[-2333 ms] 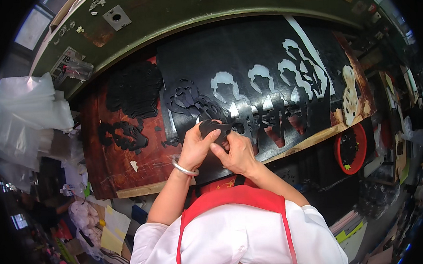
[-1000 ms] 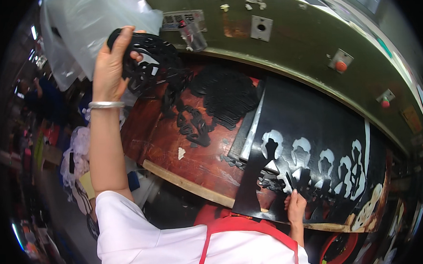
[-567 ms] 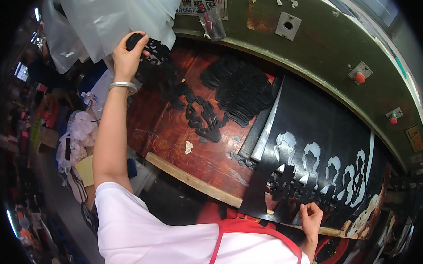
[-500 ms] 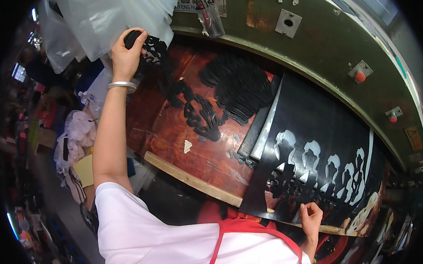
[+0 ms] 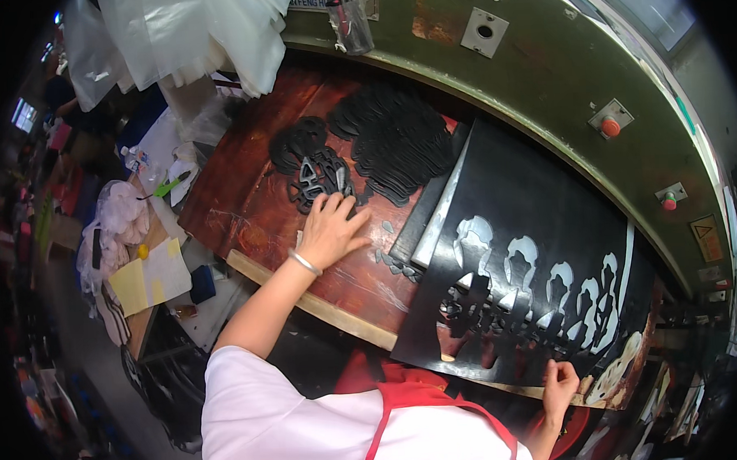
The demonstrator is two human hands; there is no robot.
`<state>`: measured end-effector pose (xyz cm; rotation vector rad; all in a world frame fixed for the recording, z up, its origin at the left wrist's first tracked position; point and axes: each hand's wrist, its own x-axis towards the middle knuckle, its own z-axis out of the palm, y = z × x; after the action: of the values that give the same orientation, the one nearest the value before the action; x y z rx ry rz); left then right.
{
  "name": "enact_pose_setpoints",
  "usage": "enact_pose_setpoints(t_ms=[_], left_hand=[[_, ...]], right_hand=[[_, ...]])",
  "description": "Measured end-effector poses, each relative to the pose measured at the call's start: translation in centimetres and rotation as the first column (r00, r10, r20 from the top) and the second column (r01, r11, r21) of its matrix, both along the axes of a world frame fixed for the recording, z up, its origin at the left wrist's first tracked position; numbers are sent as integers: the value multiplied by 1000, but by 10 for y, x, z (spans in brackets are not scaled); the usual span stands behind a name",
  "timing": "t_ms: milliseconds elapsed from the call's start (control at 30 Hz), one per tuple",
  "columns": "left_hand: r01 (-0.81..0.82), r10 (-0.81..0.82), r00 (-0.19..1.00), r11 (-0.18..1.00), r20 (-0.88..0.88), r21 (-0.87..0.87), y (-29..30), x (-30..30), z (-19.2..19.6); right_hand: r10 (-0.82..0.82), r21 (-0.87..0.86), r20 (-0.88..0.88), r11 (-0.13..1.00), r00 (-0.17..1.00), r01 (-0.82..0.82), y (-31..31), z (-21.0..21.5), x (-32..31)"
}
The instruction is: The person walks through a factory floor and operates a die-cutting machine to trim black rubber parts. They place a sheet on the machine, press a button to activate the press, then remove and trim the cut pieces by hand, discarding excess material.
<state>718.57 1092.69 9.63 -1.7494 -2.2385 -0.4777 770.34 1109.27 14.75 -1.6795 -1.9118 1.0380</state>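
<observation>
My left hand (image 5: 331,229), a bracelet at its wrist, reaches over the red-brown board (image 5: 245,223). Its fingers are spread, and the tips touch the near side of a loose pile of black cut-out pieces (image 5: 323,174). Right behind that pile lies a larger fanned stack of thin black cut pieces (image 5: 397,142). To the right, a black sheet (image 5: 548,197) with a row of cut-out openings rests at an angle on the board. At the sheet's near edge is my right hand (image 5: 560,384), fingers curled together. What they pinch, if anything, I cannot make out.
A green machine body (image 5: 425,30) with red buttons (image 5: 610,126) curves along the far side. Clear plastic bags (image 5: 187,32) hang at upper left. A wooden strip (image 5: 310,302) edges the board. Small black scraps (image 5: 399,264) lie beside the sheet. A red tub (image 5: 571,435) sits below my right hand.
My left hand has come down and right from the upper left, letting go of the black cut pieces it held. They now lie on the pile. My right hand stays by the sheet's edge.
</observation>
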Motion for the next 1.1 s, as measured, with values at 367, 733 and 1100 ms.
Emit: enact_pose_setpoints(t_ms=[367, 733, 1100], left_hand=[[-289, 164, 729, 954, 665, 82, 18, 202, 8], [-5, 109, 165, 994, 980, -110, -30, 158, 29], [-330, 240, 690, 944, 683, 2, 108, 100, -18]], right_hand=[[-405, 204, 115, 903, 907, 378, 91, -82, 165], [-181, -159, -208, 976, 961, 149, 37, -8, 193], [-400, 446, 354, 867, 845, 223, 96, -72, 239]])
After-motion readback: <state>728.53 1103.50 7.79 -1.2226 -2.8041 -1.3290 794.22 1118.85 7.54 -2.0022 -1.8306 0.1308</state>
